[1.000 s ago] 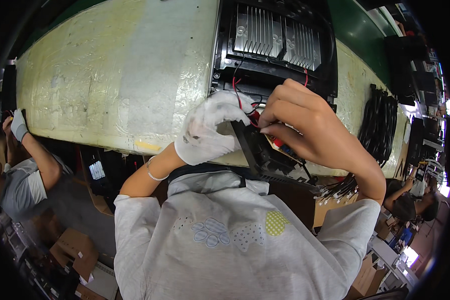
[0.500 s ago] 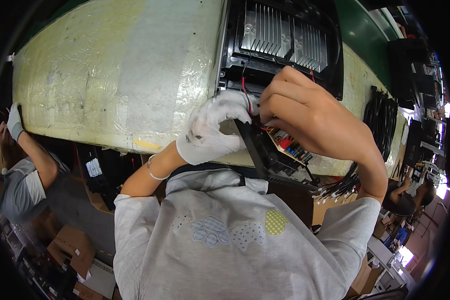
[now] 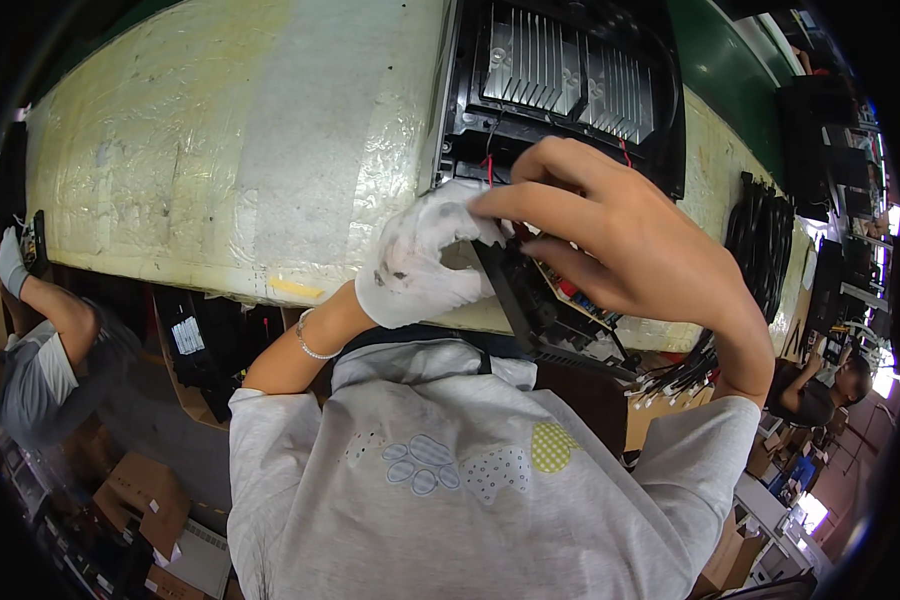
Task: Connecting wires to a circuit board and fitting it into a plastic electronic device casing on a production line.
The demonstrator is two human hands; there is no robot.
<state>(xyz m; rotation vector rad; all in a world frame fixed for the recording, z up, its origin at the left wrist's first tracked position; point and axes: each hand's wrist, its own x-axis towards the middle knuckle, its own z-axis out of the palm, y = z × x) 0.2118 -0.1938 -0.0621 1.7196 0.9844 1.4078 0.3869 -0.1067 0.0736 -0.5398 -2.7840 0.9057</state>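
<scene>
My left hand (image 3: 415, 262), in a smudged white glove, grips the rim of a black plastic housing (image 3: 511, 300) tilted at the table's near edge. Inside that housing shows part of a circuit board (image 3: 573, 296) with small coloured components. My bare right hand (image 3: 640, 240) arches over it, fingers apart, the index fingertip reaching the gloved fingers. A thin red wire (image 3: 490, 172) rises from beside the glove toward a larger black case (image 3: 470, 135) with silver finned heat sinks (image 3: 530, 65). The wire's lower end is hidden by my hands.
A yellowish film-covered table (image 3: 220, 150) stretches left. Bundled black cables (image 3: 760, 230) hang over its right side. An open carton (image 3: 185, 370) of black parts stands below the left edge. One co-worker (image 3: 50, 350) is at the left, another (image 3: 820, 385) far right.
My right index finger has stretched left to the glove, and the right fingers have spread from a pinch. My left hand keeps its hold. The left co-worker's arm has shifted.
</scene>
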